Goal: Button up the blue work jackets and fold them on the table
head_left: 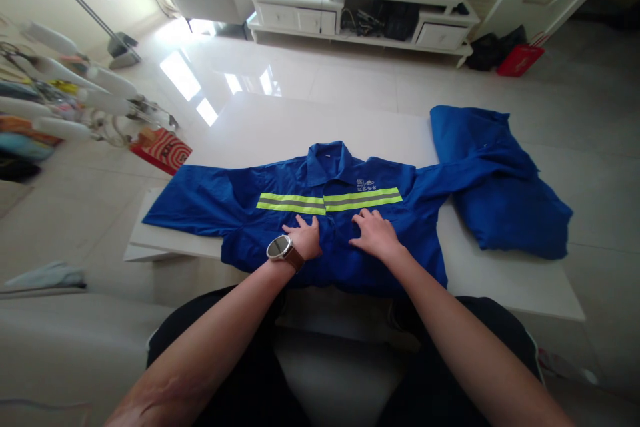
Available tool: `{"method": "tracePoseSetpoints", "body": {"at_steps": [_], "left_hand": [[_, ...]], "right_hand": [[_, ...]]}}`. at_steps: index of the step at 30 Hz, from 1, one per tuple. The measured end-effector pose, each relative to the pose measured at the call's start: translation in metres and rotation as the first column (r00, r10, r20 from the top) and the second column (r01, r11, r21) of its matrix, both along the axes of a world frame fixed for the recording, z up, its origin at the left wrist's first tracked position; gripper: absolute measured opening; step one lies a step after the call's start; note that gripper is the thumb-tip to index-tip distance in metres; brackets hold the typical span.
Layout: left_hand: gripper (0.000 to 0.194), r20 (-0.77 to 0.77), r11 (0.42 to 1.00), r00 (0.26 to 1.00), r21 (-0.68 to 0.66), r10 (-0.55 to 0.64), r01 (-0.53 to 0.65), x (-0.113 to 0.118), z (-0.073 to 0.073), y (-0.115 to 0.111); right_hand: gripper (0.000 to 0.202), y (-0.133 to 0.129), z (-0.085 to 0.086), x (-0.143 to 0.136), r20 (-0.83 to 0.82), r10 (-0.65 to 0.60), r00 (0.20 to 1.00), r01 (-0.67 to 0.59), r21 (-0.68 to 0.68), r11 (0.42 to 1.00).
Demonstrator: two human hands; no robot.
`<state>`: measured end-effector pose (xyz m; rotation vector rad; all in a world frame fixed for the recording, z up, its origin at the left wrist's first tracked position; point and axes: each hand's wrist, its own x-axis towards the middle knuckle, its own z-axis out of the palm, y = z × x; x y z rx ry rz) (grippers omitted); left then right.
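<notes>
A blue work jacket (pixel 395 177) with yellow-green reflective strips lies spread on the white table (pixel 280 120), its collar toward the far side and its lower part hanging at the near edge. My left hand (pixel 304 237), with a watch (pixel 280 247) on its wrist, rests on the front just below the left strip, fingers apart. Below the right strip, my right hand (pixel 374 233) lies on the cloth with its fingers spread and slightly bent. Neither hand visibly grips the fabric. More blue clothing (pixel 505 193) is heaped at the table's right end, touching the jacket's right sleeve.
Beyond the table stands a white cabinet (pixel 300 17) with small items on top. A white lamp with several arms (pixel 107 80) and a red patterned box (pixel 167 150) are at the left. A red bag (pixel 520 60) sits on the floor at the far right.
</notes>
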<state>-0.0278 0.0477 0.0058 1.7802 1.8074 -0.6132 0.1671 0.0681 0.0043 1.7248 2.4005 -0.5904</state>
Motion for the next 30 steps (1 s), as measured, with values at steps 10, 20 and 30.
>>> {"method": "tracePoseSetpoints", "body": {"at_steps": [10,20,30], "left_hand": [[0.096,0.220,0.969,0.971,0.243,-0.094,0.039,-0.022,-0.012,0.035],[0.092,0.022,1.000,1.000,-0.017,0.005,-0.005,-0.023,0.001,0.003],[0.101,0.175,0.970,0.983,0.241,-0.064,0.020,-0.034,-0.014,0.037]], "right_hand": [[0.088,0.006,-0.014,0.004,0.021,-0.063,0.998,0.063,-0.008,0.998],[0.111,-0.007,-0.010,0.015,0.105,-0.111,0.988,0.140,-0.328,0.934],[0.066,0.014,-0.014,0.015,0.018,-0.192,0.981,0.192,0.004,0.981]]}}
